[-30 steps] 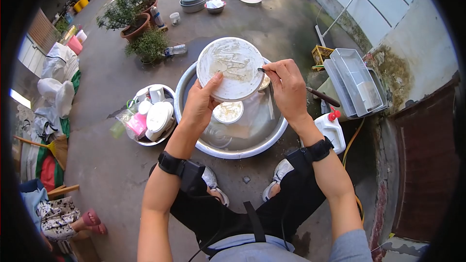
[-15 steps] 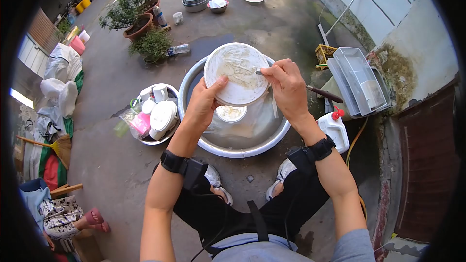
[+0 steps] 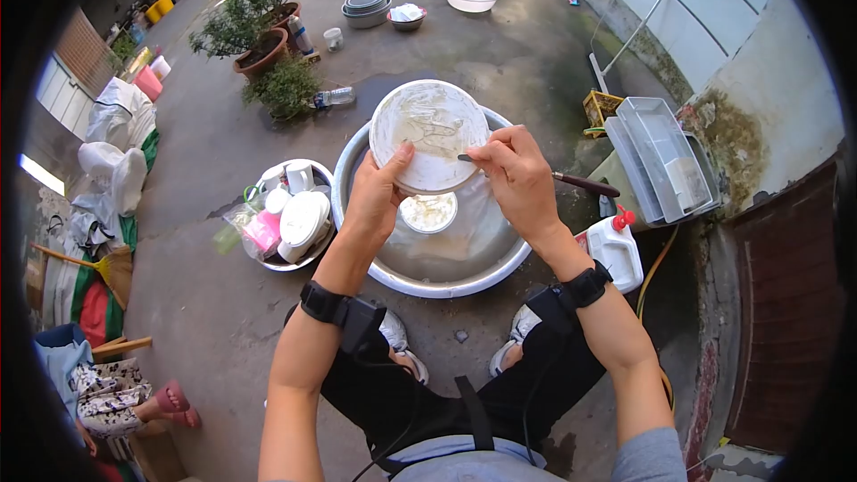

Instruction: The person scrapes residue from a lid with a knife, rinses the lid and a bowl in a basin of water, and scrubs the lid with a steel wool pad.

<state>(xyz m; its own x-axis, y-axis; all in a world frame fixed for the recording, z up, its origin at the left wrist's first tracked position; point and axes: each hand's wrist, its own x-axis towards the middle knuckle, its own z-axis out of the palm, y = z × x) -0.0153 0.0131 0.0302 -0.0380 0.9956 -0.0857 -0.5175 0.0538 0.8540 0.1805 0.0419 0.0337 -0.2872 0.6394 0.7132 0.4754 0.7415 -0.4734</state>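
My left hand (image 3: 378, 195) grips a round white lid (image 3: 431, 114) by its lower left edge, thumb on the face. Whitish and tan residue is smeared across that face. In my right hand (image 3: 516, 174) is a thin tool with a dark brown handle (image 3: 586, 184), perhaps a palette knife; its short metal tip lies against the lid's right side. Both hands are over a wide metal basin (image 3: 428, 289). Beneath the lid, a small white tub (image 3: 428, 212) with pale, lumpy contents sits in the basin, beside what looks like clear plastic or cloudy water.
Left of the basin stands a bowl (image 3: 319, 254) of white dishes and a pink packet. A white jug with a red cap (image 3: 616, 250) and clear plastic bins (image 3: 659, 161) are on the right. Potted plants (image 3: 263, 49) stand farther off; a seated person's legs (image 3: 134, 402) show lower left.
The lid and both hands have shifted slightly left in view. The tool's tip has moved a little lower on the lid's right side. Both grips are kept.
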